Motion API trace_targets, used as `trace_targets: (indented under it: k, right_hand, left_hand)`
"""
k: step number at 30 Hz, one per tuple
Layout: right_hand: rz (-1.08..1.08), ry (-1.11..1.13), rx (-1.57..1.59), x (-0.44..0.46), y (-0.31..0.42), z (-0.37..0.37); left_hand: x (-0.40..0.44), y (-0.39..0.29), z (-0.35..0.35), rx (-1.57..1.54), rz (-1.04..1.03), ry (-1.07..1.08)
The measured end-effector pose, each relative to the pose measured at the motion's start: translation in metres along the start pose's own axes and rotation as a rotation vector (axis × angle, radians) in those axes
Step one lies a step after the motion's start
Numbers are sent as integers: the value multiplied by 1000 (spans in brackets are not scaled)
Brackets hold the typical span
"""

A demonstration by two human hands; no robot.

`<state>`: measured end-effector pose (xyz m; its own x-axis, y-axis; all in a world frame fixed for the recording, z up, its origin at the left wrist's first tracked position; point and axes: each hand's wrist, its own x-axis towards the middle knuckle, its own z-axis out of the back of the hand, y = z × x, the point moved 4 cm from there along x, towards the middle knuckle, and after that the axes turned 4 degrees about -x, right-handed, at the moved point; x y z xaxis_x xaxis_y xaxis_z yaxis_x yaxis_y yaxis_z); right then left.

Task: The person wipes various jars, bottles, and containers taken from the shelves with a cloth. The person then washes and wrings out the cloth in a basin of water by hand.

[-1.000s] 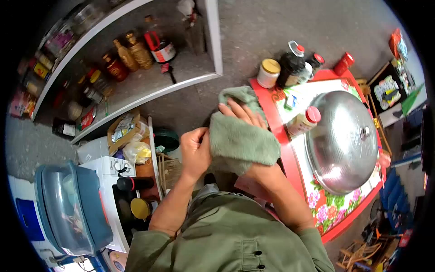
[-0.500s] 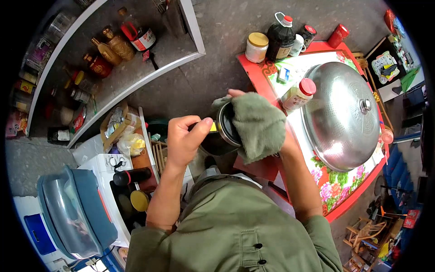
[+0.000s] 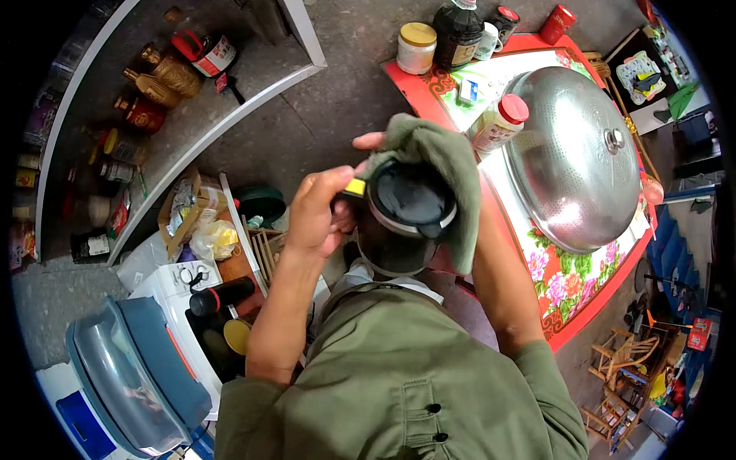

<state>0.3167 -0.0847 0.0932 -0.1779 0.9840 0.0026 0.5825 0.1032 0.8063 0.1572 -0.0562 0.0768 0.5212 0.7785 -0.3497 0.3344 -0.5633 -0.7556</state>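
My left hand point(image 3: 318, 211) is closed around the handle of a see-through kettle point(image 3: 399, 249) with a black lid point(image 3: 412, 195). A yellow piece point(image 3: 355, 186) sits at the top of the handle. The kettle is in front of my body, its lid facing the camera. My right hand point(image 3: 369, 141) is mostly hidden under a grey-green cloth point(image 3: 448, 157); only fingertips stick out past its far edge. Held by that hand, the cloth wraps the kettle's far and right side and touches the lid's rim.
On the right, a red-edged table point(image 3: 537, 295) bears a large metal dome lid point(image 3: 575, 153), a red-capped jar point(image 3: 498, 123) and several containers. A bottle-filled shelf point(image 3: 199, 153) stands at left, above a white appliance point(image 3: 180, 287) and a blue-grey bin point(image 3: 157, 345).
The kettle has turned so its lid faces up toward me. The cloth has shifted from covering the lid's right side to the kettle's far and right side. The view has moved slightly.
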Motion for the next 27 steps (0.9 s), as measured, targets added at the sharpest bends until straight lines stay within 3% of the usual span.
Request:
trace_targets:
  k: [1, 3, 5, 6, 8, 13, 15, 18, 20, 23, 27]
  right_hand:
    - [-81, -79, 47, 2, -13, 8]
    - [-68, 50, 103, -3, -22, 3]
    - [78, -215, 108, -12, -28, 0]
    - [184, -148, -203, -22, -17, -7]
    - [217, -280, -412, -32, -34, -3]
    - [110, -479, -943, -21, -43, 3]
    - [101, -525, -1104, -16, -46, 1]
    - [377, -829, -1153, -20, -38, 3]
    - [575, -852, -1285, -22, -25, -6]
    - [791, -803, -1130, -20, -14, -19]
    - [843, -847, -1364, -18, -18, -9]
  left_hand:
    - [3, 2, 4, 0, -1, 2]
    - [7, 7, 19, -99, 48, -132]
    - [8, 9, 27, -91, 63, -190]
    - [7, 8, 31, -128, 69, -243]
    - [8, 4, 37, -172, 56, -332]
    - [9, -2, 42, -198, -123, -406]
    - [10, -5, 36, -56, -438, -361]
    - [-1, 1, 8, 132, -606, -373]
    - [-2, 10, -1, 249, -732, -257]
    - [-15, 20, -30, 297, -673, -113]
    - [-16, 24, -48, 267, -629, -12]
